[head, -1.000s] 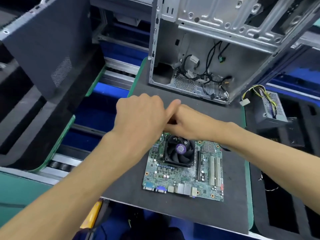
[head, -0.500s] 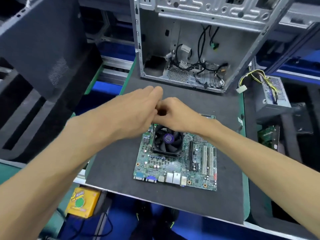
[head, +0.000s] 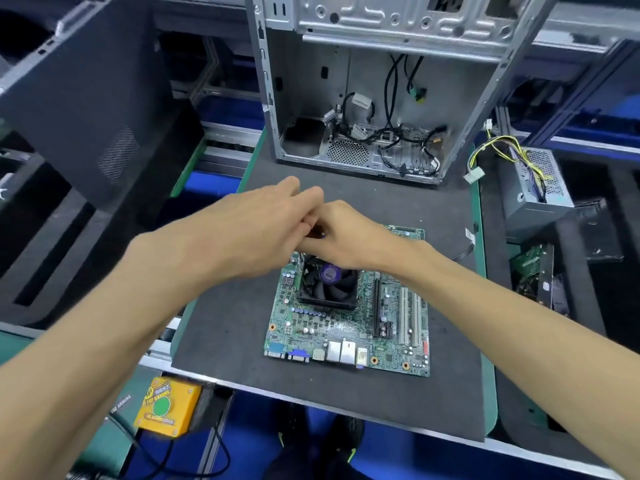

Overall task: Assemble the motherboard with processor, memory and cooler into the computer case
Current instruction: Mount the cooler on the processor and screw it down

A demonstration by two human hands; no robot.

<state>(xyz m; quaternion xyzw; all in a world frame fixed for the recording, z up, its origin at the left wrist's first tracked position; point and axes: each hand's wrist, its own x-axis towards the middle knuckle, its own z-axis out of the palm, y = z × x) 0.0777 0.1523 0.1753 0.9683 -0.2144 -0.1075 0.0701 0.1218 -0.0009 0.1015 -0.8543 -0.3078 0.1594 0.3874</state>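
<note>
Head view: left hand (head: 256, 230), right hand (head: 346, 237) touching above ribbed black cooler (head: 327, 287); grip unclear.

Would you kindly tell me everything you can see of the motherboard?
The motherboard is a green circuit board lying flat on the dark mat, outside the open case. A black cooler fan with a purple hub sits on it; white and black slots run along its right, ports line its near edge. Both hands meet above its far edge, hiding it.

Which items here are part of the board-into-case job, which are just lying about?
Job: motherboard, cooler on it, open computer case, left hand, right hand.
Lying about: power supply, yellow button box, black side panel.
</note>
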